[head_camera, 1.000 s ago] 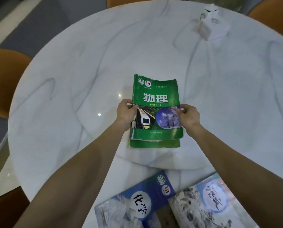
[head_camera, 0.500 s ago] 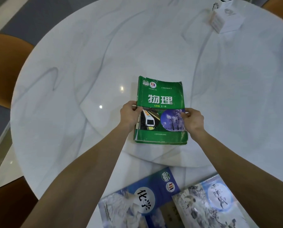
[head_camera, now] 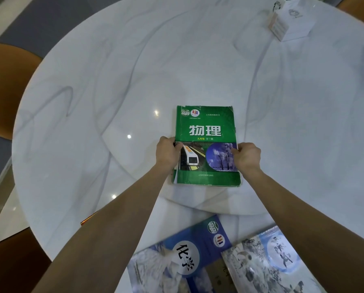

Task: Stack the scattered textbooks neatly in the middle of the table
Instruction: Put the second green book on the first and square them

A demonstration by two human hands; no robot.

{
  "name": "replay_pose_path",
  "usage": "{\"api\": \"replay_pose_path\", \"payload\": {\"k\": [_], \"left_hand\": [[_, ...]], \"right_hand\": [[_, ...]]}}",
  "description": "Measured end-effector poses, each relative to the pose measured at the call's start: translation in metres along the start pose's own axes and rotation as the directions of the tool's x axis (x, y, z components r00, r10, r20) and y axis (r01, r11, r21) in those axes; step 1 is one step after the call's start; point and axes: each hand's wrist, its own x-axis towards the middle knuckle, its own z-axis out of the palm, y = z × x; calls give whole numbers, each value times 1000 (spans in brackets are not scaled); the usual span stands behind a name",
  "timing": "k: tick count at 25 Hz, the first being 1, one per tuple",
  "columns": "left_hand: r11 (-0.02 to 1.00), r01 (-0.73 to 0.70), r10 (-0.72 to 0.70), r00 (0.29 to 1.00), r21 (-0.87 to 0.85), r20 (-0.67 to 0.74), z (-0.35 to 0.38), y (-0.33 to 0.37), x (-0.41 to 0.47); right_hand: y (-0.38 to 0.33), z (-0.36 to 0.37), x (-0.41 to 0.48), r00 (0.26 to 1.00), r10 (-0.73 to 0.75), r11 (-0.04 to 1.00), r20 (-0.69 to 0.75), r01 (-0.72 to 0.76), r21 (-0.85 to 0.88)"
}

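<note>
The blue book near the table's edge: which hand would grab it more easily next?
Probably the left hand. The blue book lies directly beside the left forearm, while the pale book sits nearer the right hand. Both hands now rest on the green book.

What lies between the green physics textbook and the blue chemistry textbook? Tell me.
In the head view, only bare marble table lies between the green physics textbook and the blue chemistry textbook; no other book sits in that stretch.
</note>
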Motion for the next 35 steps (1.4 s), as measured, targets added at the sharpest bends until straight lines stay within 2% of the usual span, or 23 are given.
{"api": "replay_pose_path", "payload": {"k": [8,14,20,24,30,35], "left_hand": [[995,-9,9,1000,96,2,4,1,0],[984,0,-9,999,177,52,-6,11,-1],[892,-208,193,978,402,78,-17,24,-21],[796,-387,349,922,464,171,-19,40,-45],[653,-596,544,798,467,259,-8,70,-88],[512,-730,620,679,452,393,24,89,-127]], "right_hand": [[0,-1,-2,999,46,998,14,-47,31],[0,-12,-5,995,63,998,79,-64,7],[2,-30,-32,998,12,993,59,-5,-115],[4,-43,-60,999,-34,978,35,40,-203],[35,-63,-107,990,-134,918,-37,110,-382],[76,-77,-149,989,-96,889,-112,35,-457]]}}
